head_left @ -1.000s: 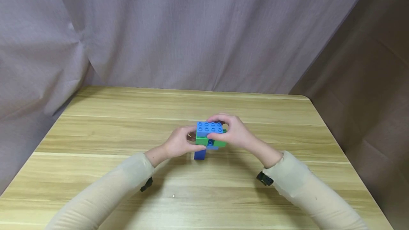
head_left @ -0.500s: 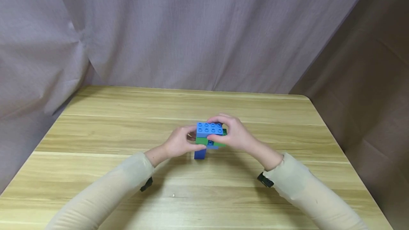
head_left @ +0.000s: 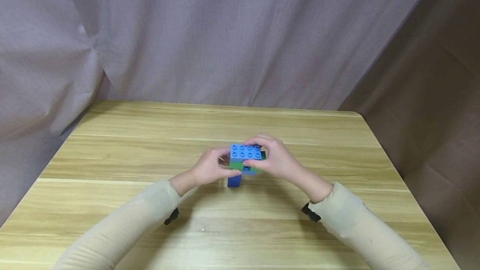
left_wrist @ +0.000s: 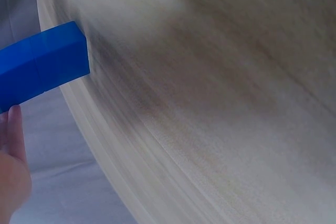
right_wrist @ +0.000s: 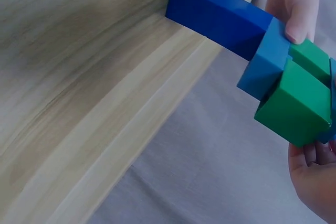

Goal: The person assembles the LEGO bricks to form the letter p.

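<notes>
A tower of building bricks stands upright in the middle of the table. Its base is a dark blue column (head_left: 234,181), with a lighter blue brick (right_wrist: 265,59) above it. Two green bricks (right_wrist: 302,106) sit over that, side by side with a gap between. On top is a studded blue brick (head_left: 245,152), pinched by my right hand (head_left: 279,159) between thumb and fingers from the right. My left hand (head_left: 210,166) grips the tower from the left, its thumb across the near side at the lighter blue brick. The left fingertips are partly hidden behind the bricks.
The wooden table (head_left: 131,149) extends around the tower on all sides. A grey curtain (head_left: 180,36) hangs behind it, and a brown one (head_left: 431,116) at the right. A tiny pale speck (head_left: 203,229) lies on the near tabletop.
The top blue brick and my right hand have lowered very slightly, and the right thumb covers a bit more of the right green brick. My left hand has stayed in place.
</notes>
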Demonstrator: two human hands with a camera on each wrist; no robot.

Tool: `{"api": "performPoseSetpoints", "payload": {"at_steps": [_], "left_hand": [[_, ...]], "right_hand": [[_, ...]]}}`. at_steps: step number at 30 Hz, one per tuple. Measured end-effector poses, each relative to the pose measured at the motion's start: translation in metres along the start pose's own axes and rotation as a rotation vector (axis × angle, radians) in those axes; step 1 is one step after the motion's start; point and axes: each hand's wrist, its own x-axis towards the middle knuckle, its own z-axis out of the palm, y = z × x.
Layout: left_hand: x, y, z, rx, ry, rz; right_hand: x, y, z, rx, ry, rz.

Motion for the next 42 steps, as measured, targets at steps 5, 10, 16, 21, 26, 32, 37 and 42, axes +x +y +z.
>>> {"api": "performPoseSetpoints", "payload": {"at_steps": [5,10,16,21,26,32,37,42], "left_hand": [[0.001,0.001,0.0,0.002,-0.006,-0.008],[0.001,0.0,0.0,-0.001,-0.007,-0.001],[0.001,0.002,0.0,-0.015,-0.007,0.002],[0.001,0.003,0.0,-0.008,-0.011,0.006],[0.001,0.002,0.001,-0.002,-0.003,0.019],[0.0,0.0,0.0,-0.015,0.007,0.019],[0.0,0.0,0.0,-0.011,0.003,0.021],[0.0,0.0,0.001,-0.019,-0.003,0.009]], "right_hand": [[0.001,-0.003,-0.003,0.04,-0.028,0.095],[0.002,-0.001,-0.003,0.038,-0.059,0.092],[0.006,-0.002,-0.006,0.036,-0.11,0.068],[0.01,-0.007,-0.008,0.024,-0.108,0.034],[0.012,-0.008,-0.005,-0.011,-0.086,-0.035],[0.01,-0.009,-0.002,-0.053,-0.047,-0.102],[0.008,-0.01,0.0,-0.061,-0.032,-0.087],[0.009,-0.011,-0.004,-0.063,-0.073,-0.059]]}}
